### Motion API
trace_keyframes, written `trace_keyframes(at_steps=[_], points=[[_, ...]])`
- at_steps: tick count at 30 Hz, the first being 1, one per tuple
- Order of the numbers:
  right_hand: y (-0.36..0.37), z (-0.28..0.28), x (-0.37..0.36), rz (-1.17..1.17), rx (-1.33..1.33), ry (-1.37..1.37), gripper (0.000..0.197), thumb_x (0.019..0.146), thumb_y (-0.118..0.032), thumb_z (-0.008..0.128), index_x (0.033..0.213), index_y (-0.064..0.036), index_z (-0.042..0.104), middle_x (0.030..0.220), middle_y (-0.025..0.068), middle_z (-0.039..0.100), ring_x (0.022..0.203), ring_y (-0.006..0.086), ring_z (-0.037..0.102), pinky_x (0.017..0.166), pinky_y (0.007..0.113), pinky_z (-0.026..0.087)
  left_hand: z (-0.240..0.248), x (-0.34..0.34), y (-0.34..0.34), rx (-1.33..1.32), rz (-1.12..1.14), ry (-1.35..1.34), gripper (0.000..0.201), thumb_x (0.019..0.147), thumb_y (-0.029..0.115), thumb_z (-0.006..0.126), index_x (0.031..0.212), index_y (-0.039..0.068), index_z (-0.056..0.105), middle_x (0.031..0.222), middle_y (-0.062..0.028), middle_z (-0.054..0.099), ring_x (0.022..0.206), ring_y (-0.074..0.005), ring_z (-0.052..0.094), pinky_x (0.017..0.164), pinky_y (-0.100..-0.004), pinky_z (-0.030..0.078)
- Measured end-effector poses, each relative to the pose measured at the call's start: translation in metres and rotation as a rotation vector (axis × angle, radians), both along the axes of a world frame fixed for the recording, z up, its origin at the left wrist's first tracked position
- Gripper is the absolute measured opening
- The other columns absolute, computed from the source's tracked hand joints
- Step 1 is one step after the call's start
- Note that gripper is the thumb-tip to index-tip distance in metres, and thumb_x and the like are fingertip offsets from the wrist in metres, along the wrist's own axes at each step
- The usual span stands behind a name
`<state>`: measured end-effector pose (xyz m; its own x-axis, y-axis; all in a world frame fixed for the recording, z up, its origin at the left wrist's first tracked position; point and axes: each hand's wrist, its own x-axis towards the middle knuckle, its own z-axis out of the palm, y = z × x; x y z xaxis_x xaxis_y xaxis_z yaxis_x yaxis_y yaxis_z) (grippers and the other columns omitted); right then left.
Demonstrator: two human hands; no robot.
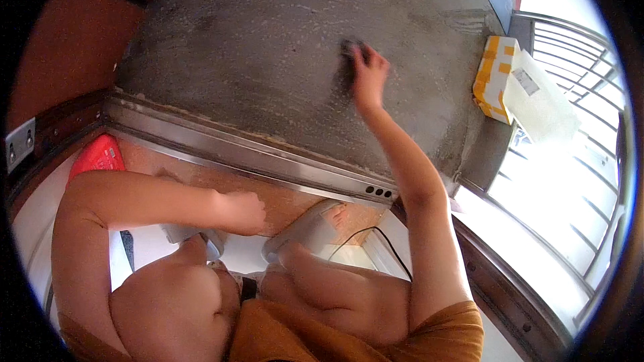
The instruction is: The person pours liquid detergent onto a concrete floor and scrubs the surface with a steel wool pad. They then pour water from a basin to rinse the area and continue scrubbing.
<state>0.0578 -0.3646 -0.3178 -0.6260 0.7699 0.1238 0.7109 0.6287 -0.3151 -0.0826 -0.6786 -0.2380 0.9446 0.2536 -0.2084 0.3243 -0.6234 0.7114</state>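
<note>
Right hand (pixel 370 80): fingers clamped on dark object (pixel 349 47), blurred; slick-looking grey surface (pixel 261 60) beneath fingertips could cause a slip. Left hand (pixel 244 212): fingers curled together.

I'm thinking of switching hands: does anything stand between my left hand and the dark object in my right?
Yes: the metal sill runs across the picture between your left hand and the dark object held in your right hand.

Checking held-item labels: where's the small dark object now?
In the head view, the dark object is in the upper part, just right of centre, in the right hand, over the grey floor beyond the metal sill.
</note>
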Motion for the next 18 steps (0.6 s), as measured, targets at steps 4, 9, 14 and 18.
trace_keyframes(at_steps=[4,9,14,18], points=[[-0.034,0.02,0.001,0.563,-0.022,-0.165,0.041,0.081,-0.013,0.056,0.122,-0.0125,0.053,0.127,0.0126,0.047,0.11,0.031,0.045,0.094,0.042,0.042,0.021,0.028,0.036,0.017,-0.045,-0.001,0.016,0.079,0.015,0.055,0.077,0.006,0.069,0.079,-0.0125,0.068,0.077,-0.0296,0.066,0.06,-0.0409,0.053],[-0.067,0.042,0.147,0.292,-0.125,-0.498,0.059,0.078,-0.004,0.052,0.135,-0.0143,0.041,0.134,0.0119,0.04,0.114,0.032,0.044,0.096,0.044,0.038,0.011,0.04,0.042,-0.013,0.106,-0.087,0.015,0.078,0.014,0.055,0.078,0.007,0.068,0.081,-0.0113,0.067,0.079,-0.0284,0.065,0.06,-0.0389,0.052],[0.007,0.002,0.322,-0.853,-0.36,-0.901,0.035,0.092,-0.022,0.045,0.117,0.0015,0.049,0.113,0.0195,0.054,0.108,0.0338,0.051,0.087,0.045,0.042,0.003,0.03,0.052,-0.017,-0.024,0.023,0.015,0.08,0.014,0.054,0.079,0.007,0.067,0.081,-0.0147,0.066,0.076,-0.0292,0.065,0.061,-0.0402,0.052],[0.041,-0.022,0.315,-1.097,-0.394,-1.078,0.049,0.085,-0.031,0.055,0.113,0.0095,0.048,0.112,0.0231,0.053,0.109,0.0332,0.049,0.085,0.041,0.042,0.011,0.042,0.067,-0.103,-0.019,-0.056,0.014,0.079,0.013,0.054,0.078,0.006,0.066,0.081,-0.0155,0.067,0.076,-0.0293,0.066,0.061,-0.0405,0.053]])
